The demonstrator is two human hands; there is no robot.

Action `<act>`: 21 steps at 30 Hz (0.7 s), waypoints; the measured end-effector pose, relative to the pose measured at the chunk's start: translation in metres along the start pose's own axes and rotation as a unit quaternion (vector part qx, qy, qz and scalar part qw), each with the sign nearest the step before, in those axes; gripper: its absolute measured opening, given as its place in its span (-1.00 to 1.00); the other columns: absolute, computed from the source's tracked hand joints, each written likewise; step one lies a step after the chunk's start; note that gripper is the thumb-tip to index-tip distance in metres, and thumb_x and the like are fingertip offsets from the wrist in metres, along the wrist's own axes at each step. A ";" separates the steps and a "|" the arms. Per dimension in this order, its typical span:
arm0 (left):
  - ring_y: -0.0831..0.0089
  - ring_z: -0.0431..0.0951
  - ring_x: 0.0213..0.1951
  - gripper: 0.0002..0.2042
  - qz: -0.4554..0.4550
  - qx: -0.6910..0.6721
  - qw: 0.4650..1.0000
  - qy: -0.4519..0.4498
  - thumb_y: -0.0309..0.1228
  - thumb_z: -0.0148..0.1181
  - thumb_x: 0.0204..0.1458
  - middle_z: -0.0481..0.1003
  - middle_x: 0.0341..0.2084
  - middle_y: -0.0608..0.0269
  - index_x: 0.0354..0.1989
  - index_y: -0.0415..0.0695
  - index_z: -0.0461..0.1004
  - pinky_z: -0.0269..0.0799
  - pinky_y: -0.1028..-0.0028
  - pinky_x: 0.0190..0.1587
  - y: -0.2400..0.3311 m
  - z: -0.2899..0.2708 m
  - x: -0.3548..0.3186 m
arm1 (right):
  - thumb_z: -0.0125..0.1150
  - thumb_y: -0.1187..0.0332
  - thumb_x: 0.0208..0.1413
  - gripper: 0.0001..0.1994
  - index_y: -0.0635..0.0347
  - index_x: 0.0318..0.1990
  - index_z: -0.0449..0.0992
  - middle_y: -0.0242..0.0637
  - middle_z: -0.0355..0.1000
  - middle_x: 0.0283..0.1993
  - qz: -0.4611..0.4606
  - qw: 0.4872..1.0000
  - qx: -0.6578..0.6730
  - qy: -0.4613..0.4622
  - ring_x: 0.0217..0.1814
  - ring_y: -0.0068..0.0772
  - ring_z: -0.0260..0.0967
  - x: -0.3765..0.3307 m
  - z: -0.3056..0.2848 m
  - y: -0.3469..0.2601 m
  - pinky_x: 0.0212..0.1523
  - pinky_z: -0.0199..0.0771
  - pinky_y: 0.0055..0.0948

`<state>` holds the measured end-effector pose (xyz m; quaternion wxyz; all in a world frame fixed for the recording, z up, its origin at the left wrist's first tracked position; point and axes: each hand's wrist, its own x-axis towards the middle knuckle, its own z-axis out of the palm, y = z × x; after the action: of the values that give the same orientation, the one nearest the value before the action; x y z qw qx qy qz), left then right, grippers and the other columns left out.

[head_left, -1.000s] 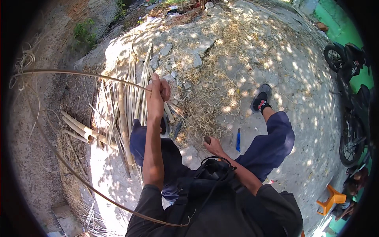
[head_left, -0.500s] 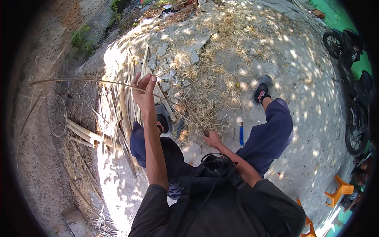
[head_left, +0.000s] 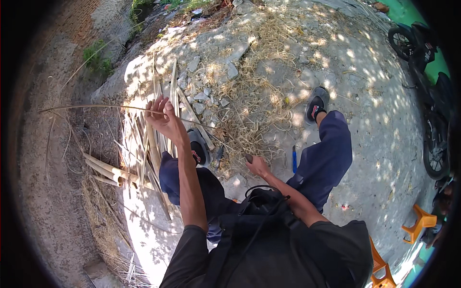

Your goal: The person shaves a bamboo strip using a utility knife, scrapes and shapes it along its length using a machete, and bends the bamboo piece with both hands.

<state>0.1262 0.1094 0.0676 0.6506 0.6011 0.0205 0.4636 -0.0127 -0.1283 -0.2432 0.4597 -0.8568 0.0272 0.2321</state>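
The left hand (head_left: 164, 120) was raised ahead of the body, its fingers loosely curled; a long, thin brown strip (head_left: 101, 105), probably split bamboo, lay across them. Whether thumb and fingers pinched it, I could not tell. The right hand (head_left: 259, 166) was lower, closed round a short dark brown piece (head_left: 248, 158) whose kind was unclear. The strip arched out past the left hand on one side and slanted down toward the right hand on the other; its contact there was too fine to make out.

Good handling, I judged, called for a light, steady left hand that bore the strip in one smooth line without kinking it, a firm right hand held low, and fingertips kept off any sharp edge.

By count there were two hands, one strip across the left, one brown piece in the right, two dark shoes (head_left: 316, 106), one blue-handled tool (head_left: 294, 161) near the right leg and one dark flat object (head_left: 219, 156) beside the left shoe. At least three bamboo poles (head_left: 106, 165) lay at left, and two orange plastic stools (head_left: 421, 222) showed at right, one partly hidden. The split slats (head_left: 146, 144) and curly shavings (head_left: 247, 137) were too tangled to count.
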 end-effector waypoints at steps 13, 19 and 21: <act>0.33 0.66 -0.17 -0.59 -0.065 0.029 0.993 -0.090 -0.55 0.25 0.25 0.57 -0.13 0.00 0.20 -0.28 0.23 0.63 0.38 -0.01 0.002 0.004 -0.009 | 0.31 0.09 0.04 -0.59 0.38 -0.29 0.59 0.14 0.58 -0.38 -0.024 1.000 -0.015 0.011 -0.28 0.13 0.60 0.013 0.020 0.029 -0.20 0.57 -0.09; 0.44 0.65 -0.34 -0.70 -0.059 0.068 0.992 -0.094 -0.42 0.24 0.31 0.56 -0.35 0.16 0.10 -0.26 0.35 0.65 0.36 -0.14 -0.003 0.009 -0.012 | 0.35 0.02 -0.03 -0.51 0.36 -0.18 0.61 0.06 0.60 -0.40 0.086 0.987 0.031 -0.136 -0.36 -0.05 0.64 0.027 0.006 0.050 -0.23 0.59 -0.13; 0.48 0.62 -0.41 -0.73 -0.083 0.061 0.989 -0.103 -0.37 0.19 0.35 0.52 -0.42 0.22 0.08 -0.26 0.37 0.64 0.37 -0.17 -0.005 0.009 -0.011 | 0.35 0.01 -0.02 -0.51 0.36 -0.20 0.61 0.05 0.60 -0.42 0.086 0.987 0.033 -0.133 -0.41 -0.06 0.63 0.029 0.009 0.058 -0.26 0.59 -0.14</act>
<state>0.1279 0.0960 0.0605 0.6478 0.6805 0.0315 0.3409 -0.0057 -0.1493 -0.3044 0.4657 -0.7973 0.0468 0.3811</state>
